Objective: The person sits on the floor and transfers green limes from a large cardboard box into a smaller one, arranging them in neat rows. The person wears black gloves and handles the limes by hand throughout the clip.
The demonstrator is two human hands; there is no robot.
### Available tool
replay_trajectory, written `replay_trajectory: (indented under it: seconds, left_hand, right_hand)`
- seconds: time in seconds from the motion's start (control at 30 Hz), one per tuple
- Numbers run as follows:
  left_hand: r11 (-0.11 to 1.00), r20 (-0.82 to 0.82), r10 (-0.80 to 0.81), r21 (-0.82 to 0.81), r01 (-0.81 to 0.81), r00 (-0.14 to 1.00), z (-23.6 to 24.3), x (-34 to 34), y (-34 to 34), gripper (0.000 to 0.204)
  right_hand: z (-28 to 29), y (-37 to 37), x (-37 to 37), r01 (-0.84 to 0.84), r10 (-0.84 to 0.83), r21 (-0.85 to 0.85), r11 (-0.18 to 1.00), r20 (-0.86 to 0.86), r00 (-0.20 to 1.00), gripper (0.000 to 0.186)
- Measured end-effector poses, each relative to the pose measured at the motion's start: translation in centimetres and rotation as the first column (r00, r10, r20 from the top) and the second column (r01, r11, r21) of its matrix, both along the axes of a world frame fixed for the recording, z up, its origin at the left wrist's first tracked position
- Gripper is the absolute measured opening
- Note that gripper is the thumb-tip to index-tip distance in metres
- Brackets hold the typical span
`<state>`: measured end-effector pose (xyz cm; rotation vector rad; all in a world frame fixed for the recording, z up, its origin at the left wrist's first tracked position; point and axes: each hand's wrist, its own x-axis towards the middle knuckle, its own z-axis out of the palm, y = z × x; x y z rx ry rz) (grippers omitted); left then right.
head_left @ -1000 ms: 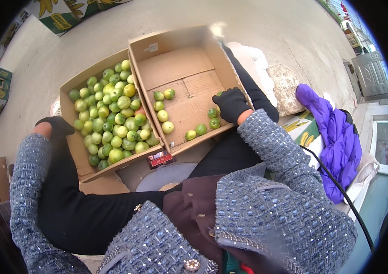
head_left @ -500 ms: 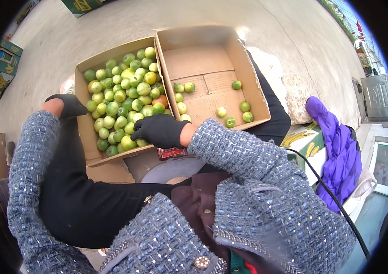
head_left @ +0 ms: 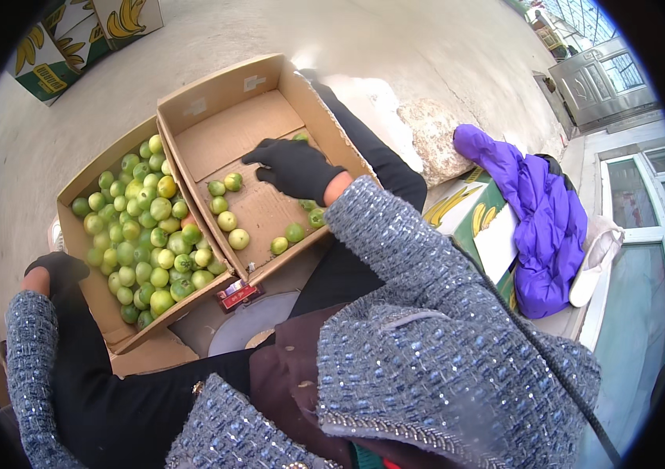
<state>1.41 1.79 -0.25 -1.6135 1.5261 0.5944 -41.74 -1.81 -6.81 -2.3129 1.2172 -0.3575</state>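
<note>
My right hand [head_left: 297, 166], in a black glove, hovers palm down over the right cardboard box [head_left: 266, 117]. Its fingers are stretched and slightly apart, and no held thing shows; the space under the palm is hidden. Several green tomatoes [head_left: 227, 221] lie loose on that box's bottom, around the hand. The left cardboard box [head_left: 82, 184] is heaped with green tomatoes [head_left: 143, 270], a few turning yellow or orange. My left hand [head_left: 65, 271], also black-gloved, lies by my knee against this box's left side. Its fingers blend into the dark glove and trousers.
Printed banana cartons [head_left: 74, 47] stand at the far left. On the right, a purple padded garment [head_left: 532, 227] drapes over another banana carton [head_left: 465, 207]. A small red packet [head_left: 238, 297] lies below the boxes. A black cable [head_left: 535, 356] runs along my right sleeve.
My right hand has moved from the tomatoes in the left box to above the right box. My left hand stays beside the left box. The view has swung to the right.
</note>
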Motion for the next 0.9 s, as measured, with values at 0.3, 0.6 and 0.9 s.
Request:
replay_trajectory:
  seconds: [0.3, 0.6, 0.9]
  left_hand:
    - [0.999, 0.015, 0.019, 0.037, -0.02, 1.0, -0.4, -0.2, -0.3, 0.049]
    - [0.989, -0.039, 0.115, 0.098, -0.111, 0.993, -0.8, 1.4, -0.5, 0.049]
    - [0.998, -0.003, 0.061, 0.034, -0.061, 0.998, 0.6, -0.5, 0.5, 0.048]
  right_hand:
    - [-6.8, 1.0, -6.2, -0.155, 0.068, -0.002, 0.988, -0.892, 0.446, 0.017]
    - [1.1, 0.5, -2.1, -0.074, 0.071, 0.002, 0.997, -0.316, 0.946, 0.039]
    - [-0.6, 6.3, 12.0, -0.481, 0.502, -0.235, 0.845, 0.036, 0.864, 0.029]
